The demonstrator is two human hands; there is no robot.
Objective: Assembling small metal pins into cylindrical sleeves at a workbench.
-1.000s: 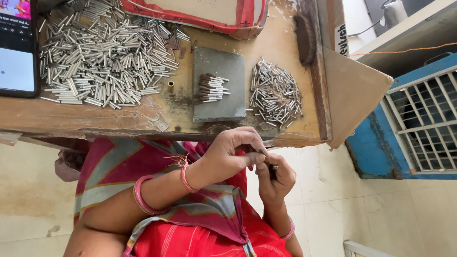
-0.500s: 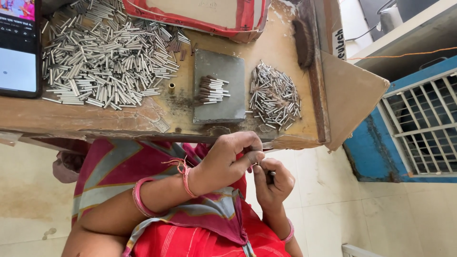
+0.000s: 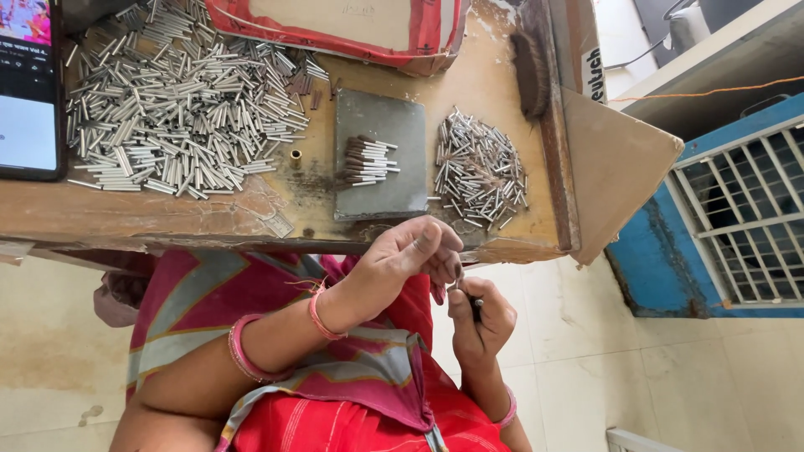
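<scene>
The left hand point(image 3: 410, 255) sits a shade higher and nearer the surface point(image 3: 151, 213) edge than a moment ago; the right hand point(image 3: 477, 314) has hardly shifted below it. Both hands meet just off the surface's near edge, over the lap. The left fingers are pinched together on what looks like a small metal pin point(image 3: 455, 285) — too small to be sure. The right fingers are curled tight round a thin dark tool point(image 3: 476, 308), its tip up against that pin. To my eye the fitting of one small piece is under way, with only a slight regrip between looks.

On the surface, a big heap of silver tubes point(image 3: 176, 125) lies at ten o'clock from the hands. A grey slab point(image 3: 381, 121) stands at twelve o'clock, carrying a short row of dark-tipped pins point(image 3: 367, 161). Just to its right, at one o'clock, is a smaller pile of thin pins point(image 3: 481, 167). A lone brass ring point(image 3: 296, 156) lies left of the slab.

A phone point(image 3: 29, 92) with a lit screen rests at the far left edge. At the top, a flat red-edged cardboard pack point(image 3: 335, 33) lies half out of view. A plain brown cardboard flap point(image 3: 615, 172) juts off the right end at two o'clock, with a strip of black lettering on the board above it. A dark brush point(image 3: 529, 71) lies along the right rim.
</scene>
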